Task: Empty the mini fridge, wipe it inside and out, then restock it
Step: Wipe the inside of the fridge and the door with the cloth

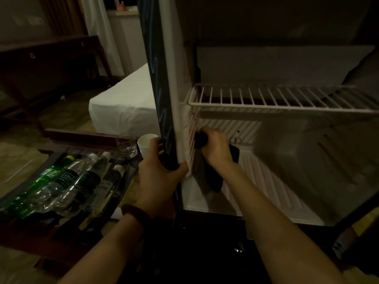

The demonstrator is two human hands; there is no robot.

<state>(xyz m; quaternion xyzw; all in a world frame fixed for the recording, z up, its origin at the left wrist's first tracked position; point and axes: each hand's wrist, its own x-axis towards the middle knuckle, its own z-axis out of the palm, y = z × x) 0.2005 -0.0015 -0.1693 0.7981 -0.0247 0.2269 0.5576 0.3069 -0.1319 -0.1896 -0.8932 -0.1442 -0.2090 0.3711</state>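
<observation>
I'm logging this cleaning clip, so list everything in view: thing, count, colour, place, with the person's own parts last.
Mini fridge: one, white inside, right, open.
Fridge door: one, dark edge, centre, swung open.
Wire shelf: one, white, mid fridge, bare.
Cloth: one, dark, at the fridge's left inner wall.
Bottles: about four, one green, the rest clear, lying on the tray at left.
Tray: one, dark, lower left.
Glass: one, clear, behind the tray.
Cup: one, white, beside the glass.
Bed: one, white, behind.
Left hand: grips the door edge.
Right hand: holds the cloth.
</observation>
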